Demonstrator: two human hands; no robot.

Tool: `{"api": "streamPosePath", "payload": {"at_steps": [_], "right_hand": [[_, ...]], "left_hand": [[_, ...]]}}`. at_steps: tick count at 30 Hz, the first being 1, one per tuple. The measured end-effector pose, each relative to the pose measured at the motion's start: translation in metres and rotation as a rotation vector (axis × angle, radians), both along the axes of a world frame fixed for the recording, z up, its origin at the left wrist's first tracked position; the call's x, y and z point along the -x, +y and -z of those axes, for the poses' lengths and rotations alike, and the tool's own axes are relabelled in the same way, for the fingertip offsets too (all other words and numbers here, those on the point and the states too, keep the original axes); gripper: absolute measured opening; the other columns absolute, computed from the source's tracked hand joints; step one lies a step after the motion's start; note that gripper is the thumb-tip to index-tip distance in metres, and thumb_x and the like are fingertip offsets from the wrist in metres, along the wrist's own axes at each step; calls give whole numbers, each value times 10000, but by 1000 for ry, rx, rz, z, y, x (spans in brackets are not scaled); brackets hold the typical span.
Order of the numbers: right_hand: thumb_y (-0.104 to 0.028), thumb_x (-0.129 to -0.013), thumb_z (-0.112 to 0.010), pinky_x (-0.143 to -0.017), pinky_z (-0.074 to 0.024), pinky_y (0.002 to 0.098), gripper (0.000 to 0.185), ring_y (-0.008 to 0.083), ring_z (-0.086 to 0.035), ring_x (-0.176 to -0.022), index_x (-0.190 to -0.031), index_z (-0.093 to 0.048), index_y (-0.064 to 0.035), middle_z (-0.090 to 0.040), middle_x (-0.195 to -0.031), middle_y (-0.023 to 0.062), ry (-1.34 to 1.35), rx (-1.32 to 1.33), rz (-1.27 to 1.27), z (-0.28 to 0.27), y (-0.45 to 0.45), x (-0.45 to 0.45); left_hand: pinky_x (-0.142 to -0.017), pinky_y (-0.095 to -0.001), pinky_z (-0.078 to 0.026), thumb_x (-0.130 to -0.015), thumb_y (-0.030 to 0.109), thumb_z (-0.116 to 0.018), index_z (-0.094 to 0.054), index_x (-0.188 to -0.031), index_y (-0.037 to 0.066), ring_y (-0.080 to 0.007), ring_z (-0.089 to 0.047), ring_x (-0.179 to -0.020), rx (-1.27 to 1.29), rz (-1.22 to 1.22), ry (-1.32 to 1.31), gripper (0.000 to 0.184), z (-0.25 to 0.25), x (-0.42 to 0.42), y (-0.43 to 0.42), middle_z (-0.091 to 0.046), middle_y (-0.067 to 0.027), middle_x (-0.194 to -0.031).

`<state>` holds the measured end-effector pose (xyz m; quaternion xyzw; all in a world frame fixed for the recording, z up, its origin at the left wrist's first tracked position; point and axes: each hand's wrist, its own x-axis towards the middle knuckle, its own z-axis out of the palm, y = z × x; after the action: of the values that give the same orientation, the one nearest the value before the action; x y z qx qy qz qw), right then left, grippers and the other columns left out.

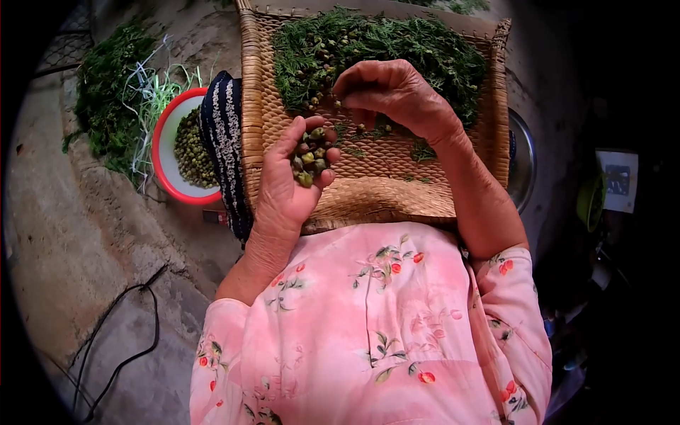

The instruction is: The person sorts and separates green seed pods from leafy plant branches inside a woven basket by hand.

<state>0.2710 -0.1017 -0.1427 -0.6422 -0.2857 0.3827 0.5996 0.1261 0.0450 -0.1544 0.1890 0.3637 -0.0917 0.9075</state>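
Observation:
My left hand (287, 170) is cupped palm up, its fingers curled round a small heap of green and brownish seed cones (310, 157). My right hand (397, 92) hovers over the woven wicker tray (375, 159), thumb and fingers drawn together in a pinch. A small round cone shows by those fingertips, but I cannot tell whether they grip it. Feathery evergreen sprigs (418, 46) with more cones among them cover the far part of the tray. A few loose bits of green lie on its weave below my right hand.
Left of the tray, a red-rimmed bowl (161, 159) holds many cones, partly covered by a dark patterned cloth (225, 142). Cut greenery (113, 78) and pale plastic strands (152, 88) lie beyond it. A black cable (156, 319) crosses the floor. A metal basin (523, 159) stands right.

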Motion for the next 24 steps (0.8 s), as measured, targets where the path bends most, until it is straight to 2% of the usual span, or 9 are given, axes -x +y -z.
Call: {"api": "streamPosePath", "payload": {"at_steps": [2, 5, 8, 9, 12, 15, 19, 21, 24], "right_hand": [[-22, -838, -604, -511, -493, 213, 133, 67, -586, -624, -967, -633, -19, -632, -753, 3, 72, 41, 45, 12, -7, -6], [-43, -810, -623, -460, -474, 224, 139, 63, -581, -590, -947, -630, -24, -630, -722, 28, -343, 465, 26, 27, -6, -8], [-8, -784, -600, -630, -509, 342, 162, 244, -617, -756, -945, -616, -17, -600, -832, 111, -755, 568, -130, 56, -5, 3], [12, -750, -596, -700, -484, 395, 145, 330, -583, -829, -894, -596, -7, -562, -873, 141, -703, 640, -172, 64, -5, 8], [1, -723, -598, -675, -466, 409, 110, 349, -557, -813, -811, -531, -2, -528, -838, 145, -794, 560, -174, 82, -8, 22], [1, -770, -496, -713, -475, 425, 98, 375, -565, -858, -847, -555, -7, -551, -894, 188, -799, 631, -204, 72, -5, 25], [2, -752, -508, -702, -470, 423, 100, 367, -564, -843, -834, -562, -12, -555, -877, 182, -849, 583, -176, 77, -7, 25], [23, -697, -588, -681, -449, 400, 142, 348, -543, -791, -828, -537, 2, -535, -813, 141, -793, 481, -49, 71, -6, 22], [7, -725, -570, -651, -466, 400, 82, 329, -575, -767, -804, -568, -12, -563, -810, 148, -707, 294, 141, 28, 10, 25]], "left_hand": [[-453, -246, -448, -897, 316, -546, -596, -994, 93, -174, -603, -662, 6, -10, -10, 249, 2, 0, 0, -635, -64, -836], [-447, -233, -445, -895, 313, -552, -596, -991, 94, -165, -606, -655, -16, -28, 4, 243, 2, 1, -1, -635, -61, -838], [-454, -235, -450, -895, 320, -553, -595, -992, 98, -158, -609, -649, -27, -24, 7, 245, 4, 1, 0, -637, -52, -836], [-454, -235, -450, -895, 320, -553, -595, -992, 98, -158, -609, -649, -26, -25, 7, 245, 5, 2, 0, -637, -52, -836], [-457, -234, -451, -896, 324, -552, -594, -993, 103, -151, -608, -648, -42, -22, 19, 245, 6, 2, 1, -639, -45, -832], [-461, -234, -453, -896, 329, -552, -594, -994, 106, -148, -608, -646, -65, -24, 42, 247, 5, 2, 1, -641, -42, -828], [-468, -237, -454, -903, 319, -542, -588, -1001, 97, -161, -602, -667, -54, -35, 44, 246, 3, 1, 1, -629, -52, -847], [-471, -235, -454, -908, 310, -537, -591, -993, 94, -167, -597, -685, -52, -42, 42, 238, 4, 2, 1, -622, -58, -864], [-467, -233, -453, -909, 323, -532, -596, -982, 101, -164, -595, -681, -33, -69, 43, 243, 5, 2, 1, -621, -53, -862]]}}
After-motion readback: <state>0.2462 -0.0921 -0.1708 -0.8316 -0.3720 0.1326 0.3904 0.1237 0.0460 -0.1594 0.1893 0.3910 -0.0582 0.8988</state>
